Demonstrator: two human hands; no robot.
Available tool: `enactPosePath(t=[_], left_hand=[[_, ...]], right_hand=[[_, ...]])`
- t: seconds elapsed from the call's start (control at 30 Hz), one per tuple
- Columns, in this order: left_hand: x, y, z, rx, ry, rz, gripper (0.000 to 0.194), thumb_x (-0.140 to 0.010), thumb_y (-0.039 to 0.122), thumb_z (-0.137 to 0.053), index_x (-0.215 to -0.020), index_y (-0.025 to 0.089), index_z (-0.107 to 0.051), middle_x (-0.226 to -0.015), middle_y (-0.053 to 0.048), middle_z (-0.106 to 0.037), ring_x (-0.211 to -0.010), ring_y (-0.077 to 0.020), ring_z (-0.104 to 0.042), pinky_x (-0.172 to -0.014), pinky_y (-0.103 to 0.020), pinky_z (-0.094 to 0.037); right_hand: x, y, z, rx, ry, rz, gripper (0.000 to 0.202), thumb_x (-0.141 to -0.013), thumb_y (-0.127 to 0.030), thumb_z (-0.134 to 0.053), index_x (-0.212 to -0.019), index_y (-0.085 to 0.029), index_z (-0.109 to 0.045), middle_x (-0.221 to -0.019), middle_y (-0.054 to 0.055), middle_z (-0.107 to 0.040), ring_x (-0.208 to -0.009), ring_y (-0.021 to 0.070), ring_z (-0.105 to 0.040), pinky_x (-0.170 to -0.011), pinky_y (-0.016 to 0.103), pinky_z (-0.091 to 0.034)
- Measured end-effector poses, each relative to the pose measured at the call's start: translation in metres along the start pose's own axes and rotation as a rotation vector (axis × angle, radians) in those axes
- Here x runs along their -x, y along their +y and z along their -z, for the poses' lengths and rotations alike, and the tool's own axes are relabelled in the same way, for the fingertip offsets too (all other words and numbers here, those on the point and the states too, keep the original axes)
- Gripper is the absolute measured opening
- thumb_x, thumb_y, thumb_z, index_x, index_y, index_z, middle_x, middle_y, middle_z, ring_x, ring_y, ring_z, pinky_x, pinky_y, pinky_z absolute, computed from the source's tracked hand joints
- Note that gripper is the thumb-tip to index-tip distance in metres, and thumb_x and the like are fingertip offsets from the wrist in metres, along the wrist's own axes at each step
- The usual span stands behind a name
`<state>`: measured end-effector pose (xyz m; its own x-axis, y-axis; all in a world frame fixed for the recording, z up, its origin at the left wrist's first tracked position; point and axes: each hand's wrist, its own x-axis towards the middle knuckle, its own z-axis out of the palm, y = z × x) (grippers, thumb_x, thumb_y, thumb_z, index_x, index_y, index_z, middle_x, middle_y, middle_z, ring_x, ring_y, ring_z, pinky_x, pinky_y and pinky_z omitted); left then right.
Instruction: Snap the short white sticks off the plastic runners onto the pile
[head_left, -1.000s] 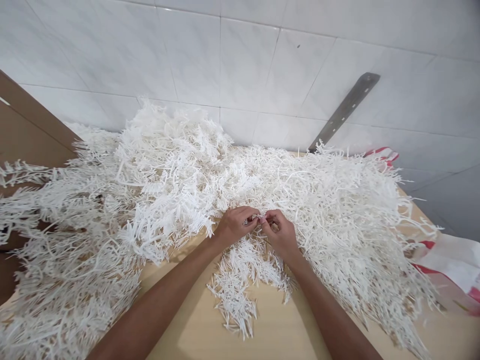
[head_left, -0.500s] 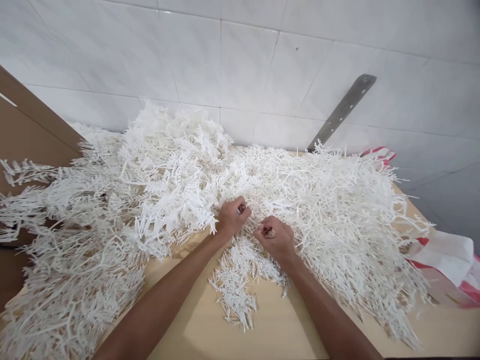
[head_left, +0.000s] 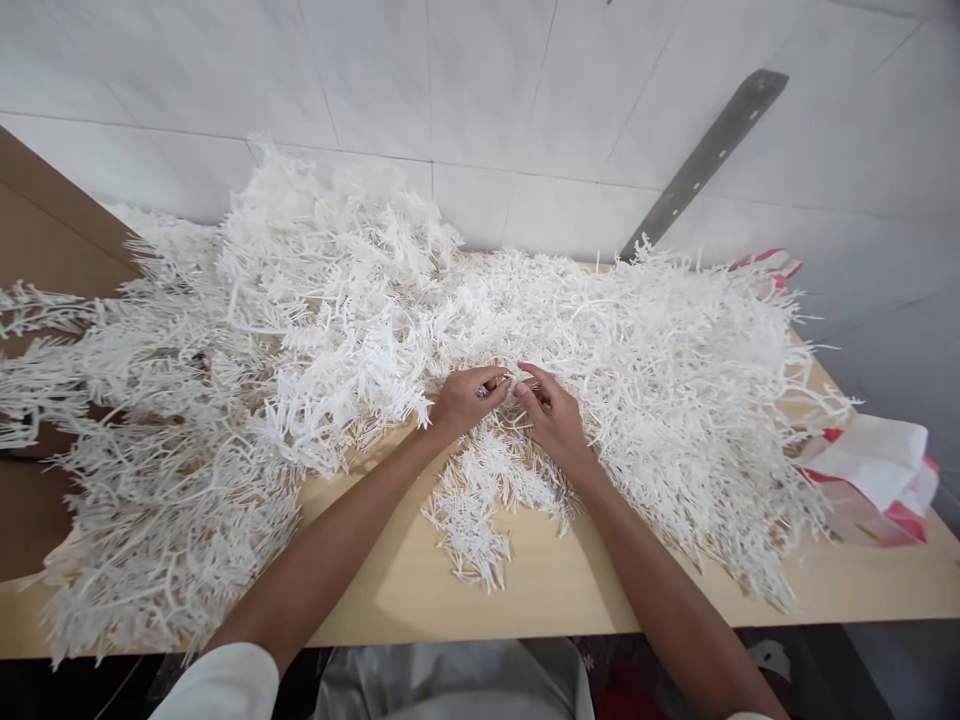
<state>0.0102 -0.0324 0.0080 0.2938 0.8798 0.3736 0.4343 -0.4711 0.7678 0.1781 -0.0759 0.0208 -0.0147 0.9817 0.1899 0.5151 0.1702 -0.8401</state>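
Note:
My left hand [head_left: 471, 400] is closed in a pinch, thumb against fingers, on a small white plastic sprig [head_left: 514, 380]. Facing it, my right hand [head_left: 553, 415] has its thumb and forefinger on the same sprig. The fingers hide most of the piece. Around both hands lies a wide mass of white branching sprigs, heaped high in a left pile [head_left: 337, 300] and spread lower in a right pile [head_left: 675, 390]. Below the hands, short white bits [head_left: 480, 500] are scattered on the pale wooden table [head_left: 420, 590].
A brown cardboard box [head_left: 60, 220] stands at the left, partly covered by sprigs. A red and white plastic bag [head_left: 874, 470] lies at the right edge. Behind, a grey slotted metal bar [head_left: 705, 165] leans against the tiled wall [head_left: 510, 90].
My right hand has moved up and closer to my left, its fingers now meeting the sprig. The view has tilted down, so the table's front edge and my lap show.

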Motion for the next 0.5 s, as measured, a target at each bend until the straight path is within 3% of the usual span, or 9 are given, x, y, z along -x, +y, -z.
enactPosePath(t=[0.13, 0.23, 0.3, 0.4, 0.5], left_hand=[[0.0006, -0.0018, -0.0015, -0.047, -0.039, -0.041, 0.022, -0.084, 0.031, -0.055, -0.086, 0.017, -0.071, -0.062, 0.002, -0.06, -0.056, -0.0078, -0.05, -0.058, -0.02, -0.039], [0.0008, -0.0012, -0.0021, -0.059, -0.045, -0.053, 0.022, -0.087, 0.035, -0.054, -0.085, 0.018, -0.069, -0.061, 0.004, -0.058, -0.054, -0.0068, -0.049, -0.057, -0.019, -0.039], [0.0006, -0.0006, -0.0019, -0.043, -0.041, -0.03, 0.023, -0.088, 0.037, -0.054, -0.087, 0.019, -0.068, -0.061, 0.005, -0.059, -0.054, -0.0065, -0.051, -0.057, -0.019, -0.039], [0.0001, 0.0003, -0.0007, -0.025, -0.055, 0.011, 0.025, -0.089, 0.04, -0.054, -0.089, 0.019, -0.068, -0.063, 0.005, -0.06, -0.055, -0.0065, -0.053, -0.058, -0.019, -0.04], [0.0009, 0.0019, 0.0003, -0.04, -0.05, 0.002, 0.024, -0.089, 0.039, -0.053, -0.088, 0.02, -0.067, -0.061, 0.005, -0.059, -0.055, -0.0067, -0.052, -0.058, -0.019, -0.039]], right_hand=[[-0.0009, 0.0027, -0.0014, 0.074, 0.022, 0.059, 0.037, -0.092, -0.051, -0.051, -0.113, -0.024, -0.065, -0.094, 0.003, -0.071, -0.073, 0.0146, -0.064, -0.069, 0.029, -0.049], [-0.001, 0.0052, -0.0012, 0.15, 0.057, 0.057, 0.034, -0.092, -0.052, -0.05, -0.095, -0.022, -0.065, -0.083, 0.002, -0.07, -0.069, 0.0154, -0.063, -0.068, 0.03, -0.048], [-0.0011, 0.0072, -0.0006, 0.162, 0.047, 0.051, 0.033, -0.093, -0.052, -0.049, -0.096, -0.023, -0.064, -0.081, 0.002, -0.07, -0.069, 0.0157, -0.063, -0.069, 0.03, -0.048], [-0.0013, 0.0083, 0.001, 0.167, 0.007, 0.118, 0.03, -0.095, -0.048, -0.048, -0.108, -0.024, -0.062, -0.1, 0.004, -0.071, -0.086, 0.0177, -0.066, -0.077, 0.032, -0.048], [-0.0011, 0.0057, 0.003, 0.231, -0.053, 0.209, 0.027, -0.098, -0.043, -0.043, -0.1, -0.023, -0.061, -0.094, 0.005, -0.068, -0.085, 0.0174, -0.062, -0.076, 0.032, -0.046]])
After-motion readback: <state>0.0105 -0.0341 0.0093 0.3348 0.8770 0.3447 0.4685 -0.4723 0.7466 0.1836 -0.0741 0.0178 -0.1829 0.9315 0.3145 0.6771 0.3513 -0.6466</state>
